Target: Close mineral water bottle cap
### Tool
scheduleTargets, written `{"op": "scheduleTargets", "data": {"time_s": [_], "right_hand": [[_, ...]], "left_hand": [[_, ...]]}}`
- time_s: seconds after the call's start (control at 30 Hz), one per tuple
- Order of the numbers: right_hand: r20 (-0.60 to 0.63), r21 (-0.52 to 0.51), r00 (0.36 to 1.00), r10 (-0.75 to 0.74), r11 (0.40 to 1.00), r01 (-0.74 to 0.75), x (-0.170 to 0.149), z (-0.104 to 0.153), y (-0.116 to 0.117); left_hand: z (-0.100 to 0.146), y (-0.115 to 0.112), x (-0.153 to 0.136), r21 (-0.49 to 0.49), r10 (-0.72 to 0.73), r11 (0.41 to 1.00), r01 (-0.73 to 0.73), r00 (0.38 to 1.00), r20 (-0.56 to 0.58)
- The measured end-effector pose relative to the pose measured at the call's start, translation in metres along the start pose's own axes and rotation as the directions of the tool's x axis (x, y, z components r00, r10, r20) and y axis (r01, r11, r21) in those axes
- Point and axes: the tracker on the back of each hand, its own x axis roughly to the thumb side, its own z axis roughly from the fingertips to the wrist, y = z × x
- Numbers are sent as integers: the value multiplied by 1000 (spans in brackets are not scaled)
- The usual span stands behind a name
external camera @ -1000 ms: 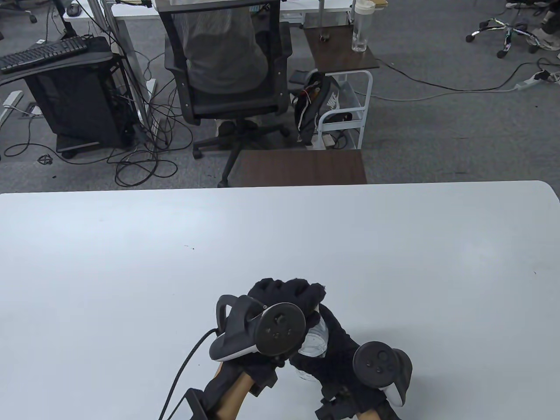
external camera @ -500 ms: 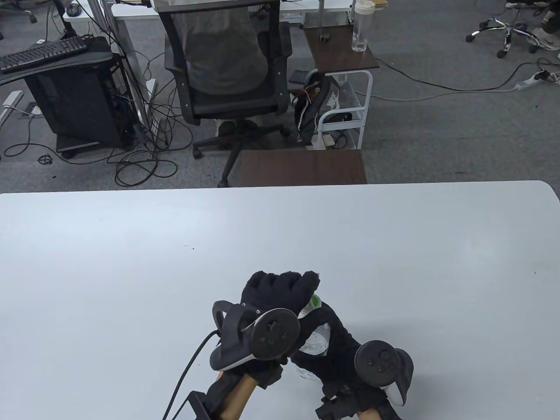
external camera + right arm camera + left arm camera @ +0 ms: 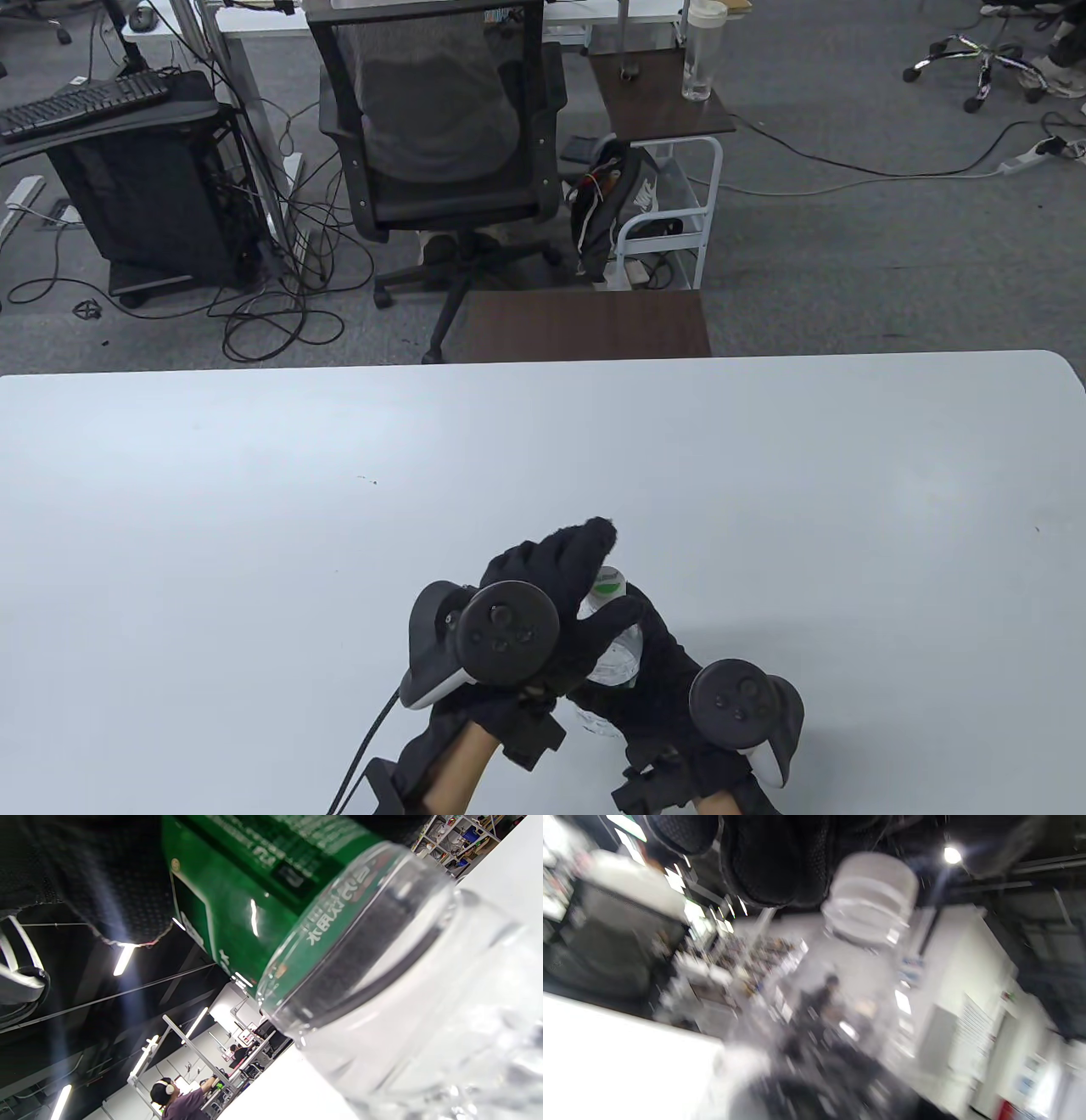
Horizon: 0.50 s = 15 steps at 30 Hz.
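Observation:
A clear mineral water bottle (image 3: pixel 615 662) stands near the front edge of the white table (image 3: pixel 254 509). Its white cap (image 3: pixel 608 582) sits on the neck. My right hand (image 3: pixel 646 675) grips the bottle's body. The right wrist view shows the bottle (image 3: pixel 382 993) and its green label (image 3: pixel 254 891) close up under the glove. My left hand (image 3: pixel 570 567) is beside the cap with its fingers (image 3: pixel 594 536) stretched out past it. In the blurred left wrist view the fingers (image 3: pixel 772 861) hang just left of the cap (image 3: pixel 871 895), apparently apart from it.
Beyond the table's far edge stand a small brown side table (image 3: pixel 585 324) and an office chair (image 3: pixel 441 144) on the carpet. The black cable (image 3: pixel 365 747) of the left tracker trails over the table's front.
My left hand had its fingers curled over the cap. It has rolled to the left and its fingers have straightened, which uncovers the cap. The right hand and the bottle have stayed in place.

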Motion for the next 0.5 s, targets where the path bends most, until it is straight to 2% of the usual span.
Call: {"op": "scheduleTargets", "data": {"time_s": [0.03,0.07,0.13,0.2,0.3,0.37,0.5], "right_hand": [[1,1,1000,10,1000,-10,0,0,0],[4,5,1000,23,1000,-23,0,0,1],[5,10,1000,29,1000,-29,0,0,1],[7,20,1000,21,1000,-22,0,0,3],[-5,19,1000,17,1000,-17,-1,-1,2],[-9,50,1000,1,999,0,-4,-3,2],[-3,14,1000,17,1000,-17,-1,-2,1]], "left_hand": [[0,1,1,5,-80,997,80,997,-3],[-1,-1,2,-35,-130,991,129,991,-14],[-2,-5,1,-129,-117,985,114,993,-18],[-1,-6,1,-71,-100,993,98,995,-24],[-1,-7,1,-84,-58,995,59,998,8],[-1,-7,3,-105,-93,990,94,996,10],[1,-8,7,-77,-148,986,147,989,-5]]}}
